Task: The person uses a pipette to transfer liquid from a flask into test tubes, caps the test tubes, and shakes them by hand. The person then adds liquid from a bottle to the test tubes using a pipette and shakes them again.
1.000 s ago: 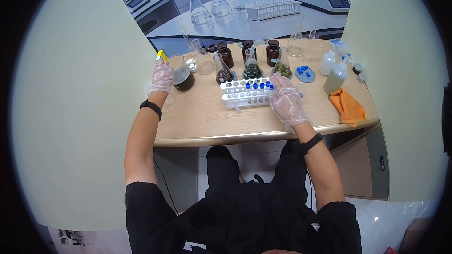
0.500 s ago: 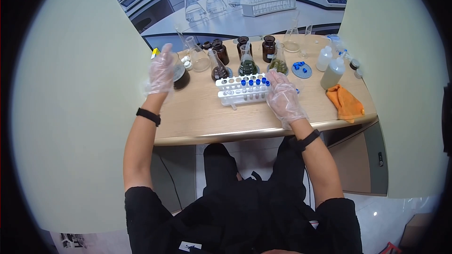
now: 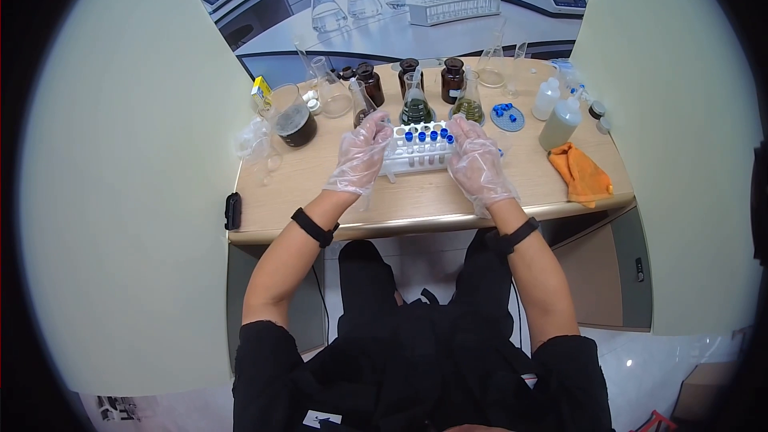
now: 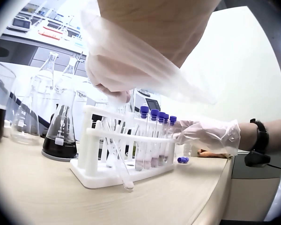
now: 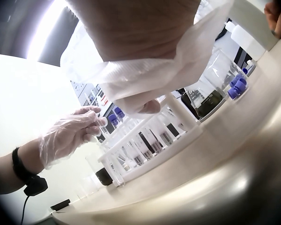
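Observation:
A white test tube rack (image 3: 416,162) stands on the table, holding several blue-capped tubes (image 4: 152,140) with a little pale pink content. Near its left end are uncapped clear tubes, one of them slanting out low (image 4: 122,166). My gloved left hand (image 3: 360,158) is over that end, fingers bent close above the uncapped tubes; I cannot tell whether they pinch anything. At the opposite end my gloved right hand (image 3: 478,164) grips the rack beside the last capped tube. Its fingertips (image 5: 151,108) show over the rack's upper edge.
Behind the rack stand flasks of dark (image 3: 364,100), green (image 3: 416,108) and yellowish liquid (image 3: 467,106), and brown bottles (image 3: 453,84). A beaker of dark liquid (image 3: 294,124) is at left. Loose blue caps (image 3: 507,116), white bottles (image 3: 562,124) and an orange cloth (image 3: 582,176) lie right.
My left hand has come away from beside the dark beaker and moved right to the rack's left end. The right hand stays at the rack's right end.

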A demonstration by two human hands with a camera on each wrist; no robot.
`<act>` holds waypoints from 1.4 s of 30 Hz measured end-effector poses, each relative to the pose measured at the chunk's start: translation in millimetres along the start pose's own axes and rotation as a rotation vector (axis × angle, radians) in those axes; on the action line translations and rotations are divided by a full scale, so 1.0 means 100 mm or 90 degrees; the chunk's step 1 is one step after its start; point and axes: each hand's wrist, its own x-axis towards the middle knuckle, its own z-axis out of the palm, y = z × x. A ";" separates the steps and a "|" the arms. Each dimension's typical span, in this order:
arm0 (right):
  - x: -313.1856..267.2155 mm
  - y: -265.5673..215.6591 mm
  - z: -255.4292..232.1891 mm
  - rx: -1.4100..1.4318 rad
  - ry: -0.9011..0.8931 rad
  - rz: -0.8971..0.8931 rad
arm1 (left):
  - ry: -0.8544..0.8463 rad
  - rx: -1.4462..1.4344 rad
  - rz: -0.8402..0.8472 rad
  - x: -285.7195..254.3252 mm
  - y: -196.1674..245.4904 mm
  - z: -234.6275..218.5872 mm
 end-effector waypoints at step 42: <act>0.12 0.09 -0.16 0.012 -0.001 -0.059 | 0.051 -0.149 -0.048 -0.07 0.43 0.15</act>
